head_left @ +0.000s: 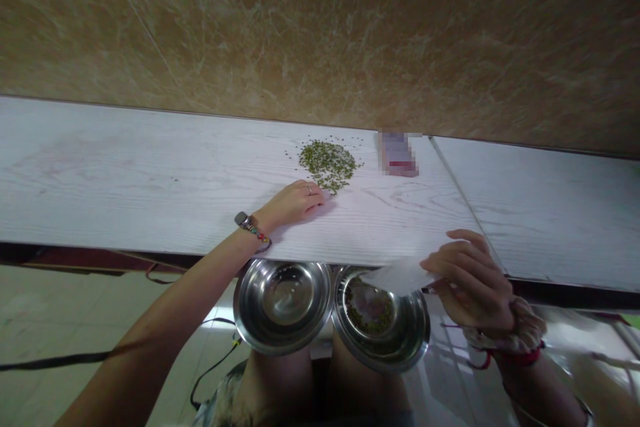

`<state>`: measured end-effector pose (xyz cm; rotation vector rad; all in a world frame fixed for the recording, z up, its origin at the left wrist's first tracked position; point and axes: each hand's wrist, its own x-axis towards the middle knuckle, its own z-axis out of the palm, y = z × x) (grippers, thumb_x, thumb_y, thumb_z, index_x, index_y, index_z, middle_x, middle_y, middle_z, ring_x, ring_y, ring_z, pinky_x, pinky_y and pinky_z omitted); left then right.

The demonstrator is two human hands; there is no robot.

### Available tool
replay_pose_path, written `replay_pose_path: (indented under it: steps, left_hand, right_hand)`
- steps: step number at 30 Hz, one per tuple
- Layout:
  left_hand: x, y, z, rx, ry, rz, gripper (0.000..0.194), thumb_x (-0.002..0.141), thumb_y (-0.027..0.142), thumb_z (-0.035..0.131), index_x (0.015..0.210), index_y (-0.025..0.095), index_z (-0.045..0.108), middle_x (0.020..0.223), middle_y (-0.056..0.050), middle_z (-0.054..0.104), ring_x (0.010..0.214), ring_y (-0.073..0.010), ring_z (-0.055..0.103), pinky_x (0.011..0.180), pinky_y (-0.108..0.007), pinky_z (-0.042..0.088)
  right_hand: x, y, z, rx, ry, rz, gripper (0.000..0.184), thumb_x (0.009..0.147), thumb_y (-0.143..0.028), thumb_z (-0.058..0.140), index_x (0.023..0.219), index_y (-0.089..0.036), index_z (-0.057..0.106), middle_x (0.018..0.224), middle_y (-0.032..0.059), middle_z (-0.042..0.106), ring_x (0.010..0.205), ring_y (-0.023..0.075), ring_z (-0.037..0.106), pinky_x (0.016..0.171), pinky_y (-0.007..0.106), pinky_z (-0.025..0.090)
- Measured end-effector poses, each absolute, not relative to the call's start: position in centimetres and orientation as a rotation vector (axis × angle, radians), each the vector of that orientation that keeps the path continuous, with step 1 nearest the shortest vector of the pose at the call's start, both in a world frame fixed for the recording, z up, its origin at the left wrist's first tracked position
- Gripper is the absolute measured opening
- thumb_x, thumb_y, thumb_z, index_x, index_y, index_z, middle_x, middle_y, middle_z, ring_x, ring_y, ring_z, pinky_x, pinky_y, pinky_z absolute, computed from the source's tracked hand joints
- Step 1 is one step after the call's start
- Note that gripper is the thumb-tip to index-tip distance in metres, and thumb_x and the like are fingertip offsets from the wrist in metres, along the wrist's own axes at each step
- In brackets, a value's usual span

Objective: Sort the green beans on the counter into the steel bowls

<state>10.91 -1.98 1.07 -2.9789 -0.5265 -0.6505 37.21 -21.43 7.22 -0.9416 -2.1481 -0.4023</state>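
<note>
We have a worktop [125, 173] of white, wood-grained boards, one seam showing towards its right. At our left wrist sit one square-faced watch [243, 219] and one strand of colourful beads [261, 236]. Next comes the first of two round, polished metal bowls, the left bowl [290, 299], just off the worktop's near edge. Our left hand [299, 203], with one ring, lies on the boards, its fingers bent at the pile's near edge; we cannot tell whether they grip anything. The pile [327, 161] of small, round green beans, too many to count, spreads loosely over the white grain. The right bowl [415, 337], beside its twin, holds more green beans [370, 327] in its curved bottom. One pixelated, oblong item [399, 155] lies near the wall. Our right hand [470, 280] pinches one thin, translucent white sheet [400, 275] between its fingers, over the right bowl.
</note>
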Motion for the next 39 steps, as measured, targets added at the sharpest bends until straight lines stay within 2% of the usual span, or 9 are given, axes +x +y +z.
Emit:
replay_pose_path:
  steps: [8,18,23,39]
  left_hand:
    - [10.9,-1.8,1.2,-2.957,-0.559,-0.704,0.017,0.085,0.014,0.048,0.084,0.019,0.064,0.092,-0.004,0.070,0.087,-0.0144,0.062,0.082,-0.030,0.048]
    - [10.6,-1.1,0.8,-2.852,-0.892,-0.854,0.021,0.082,0.010,0.045,0.082,0.018,0.064,0.083,-0.004,0.070,0.080,-0.0150,0.062,0.074,-0.030,0.049]
    - [10.4,-1.1,0.9,-2.880,-0.937,-0.903,0.022,0.081,0.008,0.045,0.083,0.019,0.064,0.085,-0.003,0.070,0.080,-0.0147,0.062,0.074,-0.029,0.049]
    - [10.3,-1.0,0.9,-2.883,-0.923,-0.882,0.024,0.080,0.008,0.043,0.083,0.018,0.065,0.083,-0.003,0.069,0.078,-0.0142,0.062,0.074,-0.029,0.050]
  right_hand:
    - [37.5,-20.9,7.5,-0.989,-2.112,-0.467,0.013,0.078,-0.011,0.055,0.087,-0.021,0.058,0.067,-0.0011,0.062,0.063,0.0139,0.054,0.077,0.038,0.047]
    - [37.4,-9.5,6.2,-1.184,-1.960,-0.692,0.009,0.084,-0.022,0.052,0.084,-0.021,0.061,0.071,0.0014,0.065,0.070,0.0180,0.057,0.071,0.034,0.039]
    - [37.4,-5.9,4.7,-1.082,-1.951,-0.724,0.009,0.085,-0.022,0.052,0.083,-0.020,0.061,0.069,0.0013,0.064,0.070,0.0177,0.057,0.070,0.033,0.038]
    - [38.3,-7.3,4.2,-1.090,-1.923,-0.744,0.012,0.084,-0.028,0.052,0.082,-0.021,0.061,0.072,0.0023,0.063,0.072,0.0185,0.057,0.077,0.037,0.039]
